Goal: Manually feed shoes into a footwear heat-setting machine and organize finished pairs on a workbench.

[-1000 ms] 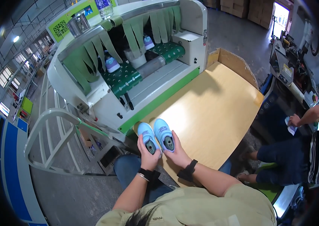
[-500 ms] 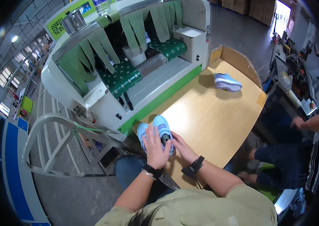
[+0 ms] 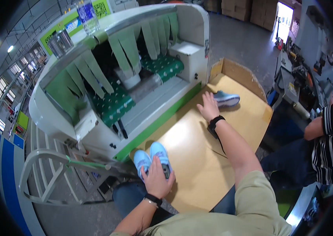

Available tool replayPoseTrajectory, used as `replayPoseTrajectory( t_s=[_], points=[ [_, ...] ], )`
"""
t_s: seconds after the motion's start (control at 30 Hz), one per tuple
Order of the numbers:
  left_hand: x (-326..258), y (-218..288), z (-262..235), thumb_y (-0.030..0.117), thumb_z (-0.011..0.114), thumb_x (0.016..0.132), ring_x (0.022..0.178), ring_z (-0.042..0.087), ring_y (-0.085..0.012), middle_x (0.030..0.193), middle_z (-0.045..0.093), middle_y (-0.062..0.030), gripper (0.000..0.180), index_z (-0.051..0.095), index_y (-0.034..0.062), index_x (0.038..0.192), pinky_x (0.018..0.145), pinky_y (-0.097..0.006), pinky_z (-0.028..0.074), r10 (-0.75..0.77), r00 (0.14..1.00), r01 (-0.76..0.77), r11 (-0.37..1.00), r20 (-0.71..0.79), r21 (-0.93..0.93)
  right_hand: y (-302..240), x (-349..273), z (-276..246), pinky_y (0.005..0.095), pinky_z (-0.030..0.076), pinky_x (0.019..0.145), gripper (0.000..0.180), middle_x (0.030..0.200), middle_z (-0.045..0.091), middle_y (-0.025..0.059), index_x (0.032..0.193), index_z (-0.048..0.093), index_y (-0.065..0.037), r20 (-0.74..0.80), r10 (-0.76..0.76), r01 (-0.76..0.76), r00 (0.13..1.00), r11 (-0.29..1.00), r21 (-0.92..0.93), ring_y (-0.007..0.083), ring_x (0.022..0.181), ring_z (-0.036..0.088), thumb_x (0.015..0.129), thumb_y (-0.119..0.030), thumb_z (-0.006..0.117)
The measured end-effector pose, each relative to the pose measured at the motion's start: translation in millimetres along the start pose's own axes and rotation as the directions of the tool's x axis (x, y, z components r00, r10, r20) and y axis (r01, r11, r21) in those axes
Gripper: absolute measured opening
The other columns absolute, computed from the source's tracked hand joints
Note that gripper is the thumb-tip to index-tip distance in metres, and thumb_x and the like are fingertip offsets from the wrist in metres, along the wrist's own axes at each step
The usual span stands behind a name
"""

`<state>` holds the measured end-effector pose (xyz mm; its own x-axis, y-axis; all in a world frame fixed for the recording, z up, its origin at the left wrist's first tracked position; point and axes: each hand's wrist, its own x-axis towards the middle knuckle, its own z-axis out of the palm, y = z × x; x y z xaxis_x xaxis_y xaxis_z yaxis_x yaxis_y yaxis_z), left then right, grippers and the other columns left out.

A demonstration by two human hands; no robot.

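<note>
Two light blue shoes stand side by side at the near left end of the wooden tabletop: a left shoe and a right shoe. My left hand lies over their heel ends, fingers stretched out and thumb apart beside the right shoe. A dark piece shows in that shoe's opening, partly covered by the hand. My right hand is spread open near the far end, its fingertips at the edge of a third blue shoe with a pale sole; whether they touch it I cannot tell.
A white and green machine with hanging green strips and dotted green belts borders the table. A cardboard edge rises at the far end. A metal rail is at left; a person in a striped shirt is at right.
My right hand has left the pair of shoes and reached far right to the single shoe. My left hand stays over the pair. The view has shifted, and the person at right has moved.
</note>
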<state>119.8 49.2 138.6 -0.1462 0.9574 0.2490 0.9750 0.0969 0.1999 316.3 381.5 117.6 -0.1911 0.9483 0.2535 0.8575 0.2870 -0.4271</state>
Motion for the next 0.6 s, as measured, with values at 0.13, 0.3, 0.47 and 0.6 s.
replayPoseTrajectory(
  t_s=[0.13, 0.3, 0.47, 0.6],
  points=[
    [-3.7, -5.4, -1.8, 0.047, 0.061, 0.084, 0.128, 0.051, -0.0258, 0.145, 0.047, -0.0194, 0.083, 0.037, -0.0070, 0.143, 0.114, -0.057, 0.015, -0.021, 1.000, 0.021, 1.000, 0.007, 0.018, 39.4, -27.8, 14.9, 0.0600, 0.011, 0.118, 0.063, 0.156, 0.033, 0.0128, 0.144, 0.041, -0.006, -0.069, 0.038, -0.052, 0.997, 0.975, -0.214, 0.0296, 0.147, 0.024, 0.093, -0.040, 0.057],
    [-5.1, -9.6, -6.7, 0.046, 0.061, 0.084, 0.124, 0.053, -0.0240, 0.144, 0.048, -0.0182, 0.081, 0.039, -0.0068, 0.141, 0.113, -0.056, 0.017, -0.020, 1.000, 0.019, 0.998, 0.007, 0.061, 22.3, -59.4, -10.4, 0.0602, 0.013, 0.116, 0.074, 0.148, 0.039, 0.0198, 0.140, 0.043, -0.005, -0.086, 0.407, -0.400, 0.909, 0.912, 0.088, 0.0343, 0.144, 0.026, 0.085, -0.047, 0.068],
    [2.6, -1.5, 4.4, 0.046, 0.063, 0.082, 0.121, 0.055, -0.0240, 0.144, 0.049, -0.0177, 0.082, 0.040, -0.0063, 0.141, 0.112, -0.056, 0.018, 0.018, 0.999, -0.017, 0.999, -0.031, 0.027, 86.0, -31.0, -3.4, 0.0503, 0.020, 0.115, 0.068, 0.136, 0.046, 0.0213, 0.125, 0.050, -0.003, -0.577, 0.524, -0.305, 0.627, 0.846, 0.437, 0.0398, 0.131, 0.034, 0.073, -0.034, 0.080],
    [2.8, -5.6, 5.8, 0.045, 0.064, 0.081, 0.120, 0.056, -0.0255, 0.142, 0.050, -0.0180, 0.081, 0.041, -0.0052, 0.140, 0.112, -0.058, 0.017, 0.014, 0.998, -0.013, 1.000, -0.054, 0.019, 63.2, -31.9, -11.8, 0.0447, 0.037, 0.106, 0.054, 0.128, 0.050, 0.0223, 0.121, 0.054, -0.009, -0.087, 0.401, -0.317, 0.912, 0.822, 0.474, 0.0405, 0.121, 0.044, 0.069, -0.012, 0.069]
  ],
)
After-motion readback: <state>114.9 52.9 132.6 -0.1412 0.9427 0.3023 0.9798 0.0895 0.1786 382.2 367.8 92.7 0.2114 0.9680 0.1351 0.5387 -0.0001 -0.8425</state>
